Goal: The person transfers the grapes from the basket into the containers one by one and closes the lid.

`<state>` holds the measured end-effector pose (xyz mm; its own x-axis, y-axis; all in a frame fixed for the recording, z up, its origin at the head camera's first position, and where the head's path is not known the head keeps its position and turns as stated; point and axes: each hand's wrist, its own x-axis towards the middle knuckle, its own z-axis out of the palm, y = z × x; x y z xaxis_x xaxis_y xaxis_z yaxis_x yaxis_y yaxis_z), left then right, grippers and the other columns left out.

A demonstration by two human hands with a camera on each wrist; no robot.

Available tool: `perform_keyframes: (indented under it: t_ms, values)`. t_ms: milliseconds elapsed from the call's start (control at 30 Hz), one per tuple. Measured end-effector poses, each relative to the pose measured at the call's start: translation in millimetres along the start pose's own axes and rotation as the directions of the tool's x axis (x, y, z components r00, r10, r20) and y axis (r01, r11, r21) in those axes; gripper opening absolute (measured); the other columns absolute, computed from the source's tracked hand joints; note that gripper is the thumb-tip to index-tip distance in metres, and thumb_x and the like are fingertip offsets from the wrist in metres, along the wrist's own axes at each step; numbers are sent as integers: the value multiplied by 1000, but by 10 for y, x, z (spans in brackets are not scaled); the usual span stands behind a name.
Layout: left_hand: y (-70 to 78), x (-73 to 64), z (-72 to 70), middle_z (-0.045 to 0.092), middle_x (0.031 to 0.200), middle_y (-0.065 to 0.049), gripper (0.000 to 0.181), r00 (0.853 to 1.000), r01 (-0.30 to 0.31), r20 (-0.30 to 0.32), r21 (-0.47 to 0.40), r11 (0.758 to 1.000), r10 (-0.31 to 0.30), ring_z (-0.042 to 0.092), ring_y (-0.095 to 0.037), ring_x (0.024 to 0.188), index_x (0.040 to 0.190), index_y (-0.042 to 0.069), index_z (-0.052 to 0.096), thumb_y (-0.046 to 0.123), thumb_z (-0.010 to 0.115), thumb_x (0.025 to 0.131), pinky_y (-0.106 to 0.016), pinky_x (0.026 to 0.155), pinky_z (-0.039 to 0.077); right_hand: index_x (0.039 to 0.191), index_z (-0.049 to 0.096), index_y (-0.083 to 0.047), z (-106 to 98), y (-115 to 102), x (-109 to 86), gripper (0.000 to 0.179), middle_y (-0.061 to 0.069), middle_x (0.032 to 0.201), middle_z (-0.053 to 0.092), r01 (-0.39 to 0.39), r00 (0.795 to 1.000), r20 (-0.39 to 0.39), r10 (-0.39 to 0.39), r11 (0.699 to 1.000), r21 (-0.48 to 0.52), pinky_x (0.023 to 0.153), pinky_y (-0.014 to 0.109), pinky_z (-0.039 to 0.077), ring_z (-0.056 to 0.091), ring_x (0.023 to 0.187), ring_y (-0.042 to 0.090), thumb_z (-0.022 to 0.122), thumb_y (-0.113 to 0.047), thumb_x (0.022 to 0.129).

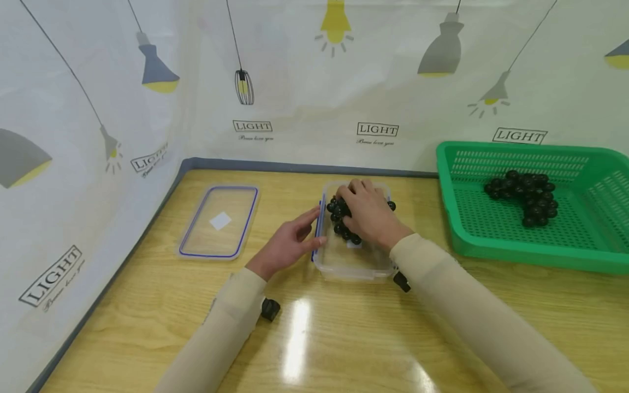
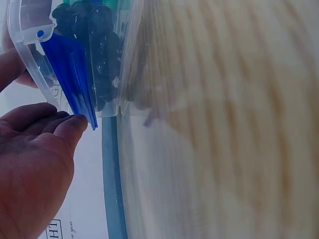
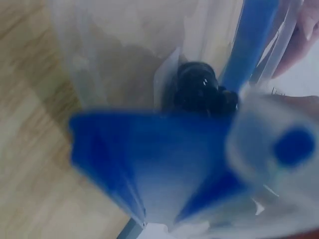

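Right hand (image 1: 371,215) reaches inside clear container (image 1: 344,266); its fingers and thumb curl round a bunch of black grapes (image 1: 338,227), which sits directly beneath this grip, within the walls. Bare container floor shows on the near side of the grip, with a white label (image 1: 354,244) partly covered by bunch and hand. Left hand (image 1: 285,245) is at the container's left wall, fingers extended, thumb spread from them, tips at the blue side flap (image 2: 70,74); firmness of contact cannot be told. Left of both hands: clear lid (image 1: 201,243) with blue seal, flat on the wooden table (image 1: 147,305). Right of the grip, well apart: green basket (image 1: 457,229) holding a second bunch (image 1: 535,210)
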<state>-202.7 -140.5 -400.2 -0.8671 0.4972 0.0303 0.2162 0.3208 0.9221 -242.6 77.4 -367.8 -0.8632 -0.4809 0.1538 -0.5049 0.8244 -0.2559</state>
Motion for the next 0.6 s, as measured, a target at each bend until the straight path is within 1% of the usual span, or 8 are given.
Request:
perform_keyframes:
  t_ms: [67, 100, 133, 233, 300, 333, 467, 600]
  values:
    - [6, 7, 2, 19, 161, -7, 70, 1000, -6, 2, 3, 1000, 6, 20, -19, 145, 155, 3, 25, 19, 63, 99, -33, 116, 25, 131, 55, -12, -19, 14, -24, 45, 15, 120, 49, -14, 1000, -11, 13, 999, -47, 94, 58, 40, 41, 117, 37, 73, -23, 91]
    - [54, -4, 2, 18, 161, -9, 69, 1000, -3, 5, 1, 1000, 3, 19, -20, 145, 154, 2, 24, 17, 63, 99, -34, 116, 25, 133, 54, -14, -33, 18, -34, 47, 15, 121, 48, -28, 1000, -9, 27, 997, -66, 92, 59, 40, 40, 118, 38, 73, -26, 91]
    - [53, -2, 2, 18, 161, -9, 69, 1000, -1, 5, 2, 1000, 1, 19, -20, 145, 154, 2, 24, 18, 63, 99, -34, 116, 24, 134, 54, -15, -48, 17, -44, 49, 16, 122, 47, -47, 999, -2, 47, 996, -77, 92, 60, 40, 39, 118, 39, 74, -29, 91]
    - [53, 0, 6, 18, 161, -9, 69, 1000, 7, 8, 7, 1000, -7, 19, -20, 145, 155, 3, 24, 18, 62, 99, -34, 116, 24, 139, 53, -18, -80, 9, -68, 57, 17, 126, 44, -100, 993, 46, 105, 990, -94, 91, 64, 40, 37, 120, 42, 74, -36, 90]
    - [53, -5, 11, 18, 161, -9, 69, 1000, 15, 8, 7, 1000, -15, 19, -20, 145, 155, 3, 24, 19, 62, 99, -34, 116, 24, 143, 50, -18, -86, 14, -81, 62, 18, 130, 42, -109, 989, 88, 118, 989, -95, 93, 65, 39, 36, 122, 44, 74, -37, 89]
    - [7, 7, 14, 18, 161, -7, 70, 1000, 13, 7, 9, 1000, -13, 19, -18, 145, 155, 4, 24, 21, 63, 99, -32, 116, 25, 145, 49, -17, -89, 19, -88, 65, 19, 132, 41, -108, 987, 112, 118, 990, -94, 95, 66, 39, 36, 124, 45, 75, -38, 88]
    - [10, -3, 22, 19, 161, -7, 70, 1000, 9, 2, -8, 1000, -9, 20, -18, 145, 155, 3, 25, 20, 63, 99, -33, 116, 25, 152, 38, -19, -121, 56, -113, 82, 21, 143, 32, -66, 973, 217, 80, 995, -72, 100, 66, 34, 34, 127, 47, 79, -35, 84]
    - [16, -6, 26, 20, 161, -7, 69, 1000, -1, -4, -7, 1000, 1, 21, -19, 145, 154, 3, 26, 20, 63, 99, -33, 115, 26, 153, 36, -23, -155, 100, -142, 84, 23, 150, 24, 8, 958, 287, 17, 996, -84, 104, 66, 30, 35, 128, 49, 81, -25, 82]
